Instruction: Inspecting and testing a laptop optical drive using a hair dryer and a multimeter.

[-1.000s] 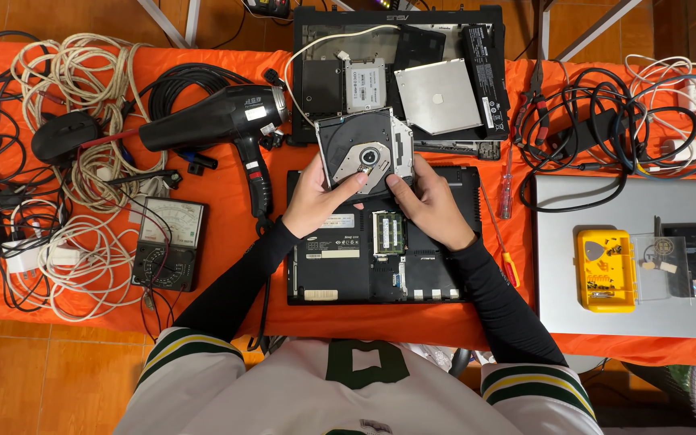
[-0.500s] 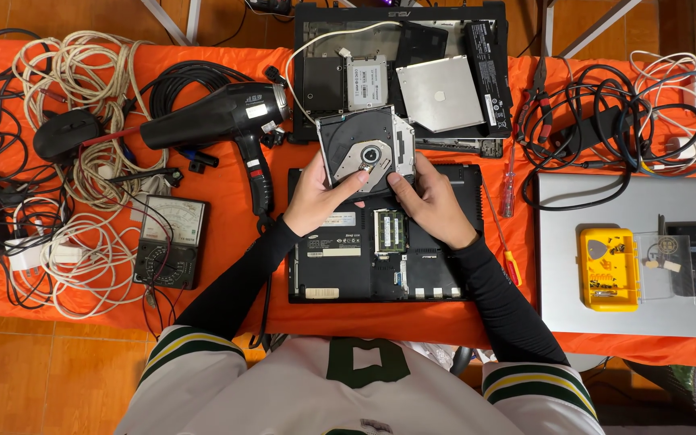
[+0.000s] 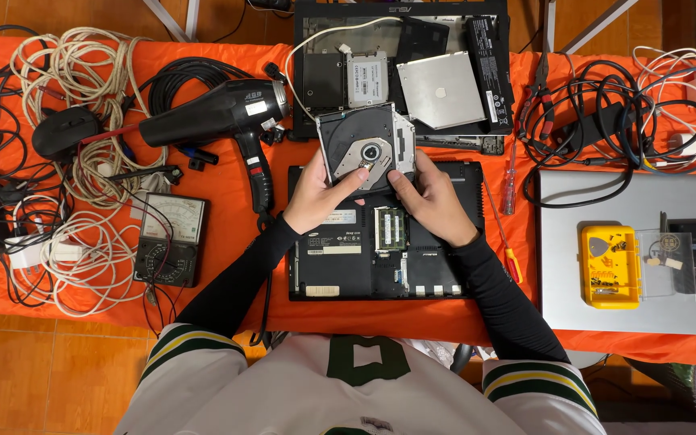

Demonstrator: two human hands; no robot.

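Both my hands hold a slim optical disc drive (image 3: 364,147) with its tray side up, just above the far edge of an opened black laptop base (image 3: 364,262) that lies upside down on the orange cloth. My left hand (image 3: 316,197) grips the drive's left edge, thumb resting near the spindle. My right hand (image 3: 427,197) grips its right edge. A green memory module (image 3: 391,228) shows in the laptop's open bay between my wrists.
Behind it lies a second dismantled laptop (image 3: 412,64) with a silver drive cover. A black hair dryer (image 3: 219,121), a mouse (image 3: 66,130), cable bundles (image 3: 50,97) and a multimeter (image 3: 168,239) sit left. Screwdrivers (image 3: 509,181), a silver laptop (image 3: 630,314) and a yellow bit case (image 3: 610,266) sit right.
The drive has tilted and shifted slightly in my hands; the hands stay at the laptop's far edge.
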